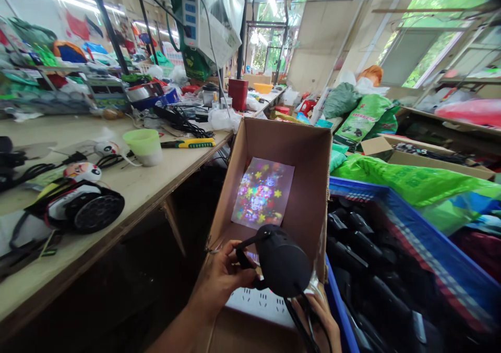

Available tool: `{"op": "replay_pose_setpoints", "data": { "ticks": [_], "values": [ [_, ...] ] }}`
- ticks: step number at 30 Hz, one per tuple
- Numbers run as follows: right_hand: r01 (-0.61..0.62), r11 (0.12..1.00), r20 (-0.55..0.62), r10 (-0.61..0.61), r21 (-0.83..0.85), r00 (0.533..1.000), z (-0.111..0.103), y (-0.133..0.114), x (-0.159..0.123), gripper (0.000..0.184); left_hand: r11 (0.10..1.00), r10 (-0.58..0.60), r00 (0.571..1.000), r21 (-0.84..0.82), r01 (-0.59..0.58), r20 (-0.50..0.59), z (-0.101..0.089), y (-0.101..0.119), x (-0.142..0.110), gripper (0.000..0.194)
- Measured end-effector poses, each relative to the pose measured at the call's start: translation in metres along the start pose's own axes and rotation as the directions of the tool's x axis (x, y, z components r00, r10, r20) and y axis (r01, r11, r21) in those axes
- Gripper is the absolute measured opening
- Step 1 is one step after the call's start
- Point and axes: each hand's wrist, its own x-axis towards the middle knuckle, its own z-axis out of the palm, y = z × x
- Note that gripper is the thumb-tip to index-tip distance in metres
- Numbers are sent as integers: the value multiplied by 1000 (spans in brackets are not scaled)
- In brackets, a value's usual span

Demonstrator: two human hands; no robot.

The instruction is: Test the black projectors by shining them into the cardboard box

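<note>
Black projector lamp is sitting low ctr, axis running upper-L to lower-R. Nearer L hand is pinching bracket from L; R hand is touching cords, grip unclear.

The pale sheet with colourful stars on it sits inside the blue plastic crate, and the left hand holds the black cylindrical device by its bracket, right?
Not quite: the head view shows the pale, starry sheet inside the brown cardboard box, not the blue plastic crate, which stands to its right. The left hand does hold the black cylindrical device by its bracket.
</note>
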Motion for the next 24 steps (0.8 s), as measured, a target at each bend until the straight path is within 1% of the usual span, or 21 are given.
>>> {"op": "replay_pose_setpoints", "data": {
  "ticks": [6,10,12,16,18,21,23,24],
  "values": [
    [58,996,76,-53,-61,996,-2,6,2,36,1000,-7,1000,-8,7,3,3,1,-1,50],
    [78,993,96,-69,-85,993,-3,8,3,36,1000,-15,1000,5,15,-5,4,3,-1,50],
    [76,992,91,-67,-98,994,-3,10,3,36,1000,-11,1000,14,11,6,5,3,-1,48],
    [104,990,37,-101,-97,994,-1,13,2,39,1000,-4,1000,19,3,12,6,3,-1,46],
    [88,992,35,-86,-87,996,-1,12,2,38,1000,-4,1000,17,3,16,6,2,-1,44],
    [32,999,71,-29,-41,997,-5,8,1,34,1000,16,999,24,-18,50,6,2,-2,43],
    [10,1000,89,-11,17,996,-7,5,0,31,993,62,996,96,-69,66,6,2,-4,41],
    [1,999,84,-5,50,996,-8,4,0,30,979,89,993,176,-100,73,6,2,-5,39]
  ]
}}
